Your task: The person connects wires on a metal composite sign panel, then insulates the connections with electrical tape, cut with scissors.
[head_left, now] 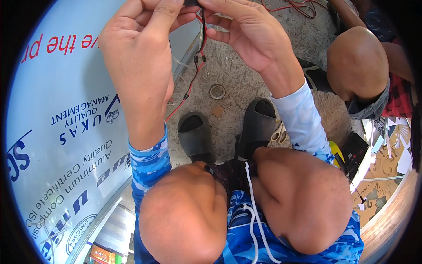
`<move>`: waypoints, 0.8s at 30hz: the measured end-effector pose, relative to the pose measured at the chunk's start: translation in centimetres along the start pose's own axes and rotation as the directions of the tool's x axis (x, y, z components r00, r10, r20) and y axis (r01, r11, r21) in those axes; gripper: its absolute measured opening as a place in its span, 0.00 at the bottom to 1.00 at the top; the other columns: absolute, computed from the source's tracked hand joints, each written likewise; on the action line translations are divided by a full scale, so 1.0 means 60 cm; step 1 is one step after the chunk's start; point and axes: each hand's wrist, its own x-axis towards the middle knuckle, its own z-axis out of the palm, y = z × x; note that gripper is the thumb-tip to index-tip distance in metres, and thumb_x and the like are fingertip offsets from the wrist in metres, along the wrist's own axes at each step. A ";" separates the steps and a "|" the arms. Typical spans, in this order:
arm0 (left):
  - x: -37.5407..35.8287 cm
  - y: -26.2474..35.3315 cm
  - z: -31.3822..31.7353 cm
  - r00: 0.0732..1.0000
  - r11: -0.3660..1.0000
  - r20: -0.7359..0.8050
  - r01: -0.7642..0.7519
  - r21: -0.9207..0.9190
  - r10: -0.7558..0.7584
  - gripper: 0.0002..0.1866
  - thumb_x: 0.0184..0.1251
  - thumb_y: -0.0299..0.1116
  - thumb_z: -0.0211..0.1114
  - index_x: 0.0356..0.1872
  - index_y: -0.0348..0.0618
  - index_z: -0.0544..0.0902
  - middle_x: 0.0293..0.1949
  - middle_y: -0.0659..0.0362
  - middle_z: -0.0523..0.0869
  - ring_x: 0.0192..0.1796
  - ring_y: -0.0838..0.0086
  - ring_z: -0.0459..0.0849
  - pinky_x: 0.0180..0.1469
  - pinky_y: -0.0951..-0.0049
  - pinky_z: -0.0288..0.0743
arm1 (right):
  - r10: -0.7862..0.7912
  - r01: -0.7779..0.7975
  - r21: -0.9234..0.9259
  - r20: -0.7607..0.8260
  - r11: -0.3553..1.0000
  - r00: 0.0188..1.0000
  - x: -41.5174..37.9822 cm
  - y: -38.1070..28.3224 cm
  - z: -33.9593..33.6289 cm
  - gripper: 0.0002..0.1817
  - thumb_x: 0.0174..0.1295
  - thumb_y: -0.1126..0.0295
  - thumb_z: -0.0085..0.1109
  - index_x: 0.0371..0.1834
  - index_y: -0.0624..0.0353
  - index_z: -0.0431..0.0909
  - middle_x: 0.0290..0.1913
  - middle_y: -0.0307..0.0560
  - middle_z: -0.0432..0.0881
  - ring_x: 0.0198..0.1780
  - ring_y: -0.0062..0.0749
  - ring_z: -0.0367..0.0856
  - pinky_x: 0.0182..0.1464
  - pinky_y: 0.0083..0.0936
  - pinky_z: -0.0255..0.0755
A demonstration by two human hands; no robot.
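Both hands are raised at the top edge of the view, close together. The left hand [147, 48] has its fingers closed on a small black piece [191, 2], which is partly cut off by the frame. The right hand [258, 37] has thumb and forefinger pinched at the other end of the same piece; its remaining fingers are loosely curled.

From between the hands hangs a red and black wire [194, 79], fitted with small black segments. It passes down beside the left wrist, its red lower length slanting behind the left forearm.

To the left stands a large printed panel [88, 145], bearing blue, black and red lettering. On the concrete floor [237, 72] between the arms lie a ring-shaped roll [217, 91] and, just below it, a small brown scrap [217, 111]. Two dark sandals [195, 134] are worn on the feet. Scissors [278, 133] lie beside the sandal on the right. A red cable [303, 6] lies loosely looped at the top. Another person [358, 61] is at the right, one knee bent
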 end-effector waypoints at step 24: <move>0.001 -0.012 -0.020 0.995 0.993 0.028 -0.095 0.075 0.093 0.05 0.66 0.23 0.66 0.34 0.29 0.82 0.34 0.51 0.86 0.37 0.69 0.87 0.48 0.69 0.84 | -0.215 0.215 -0.189 0.022 0.958 0.976 -0.009 0.000 0.021 0.13 0.67 0.67 0.63 0.46 0.66 0.84 0.33 0.38 0.82 0.33 0.17 0.78 0.32 0.19 0.83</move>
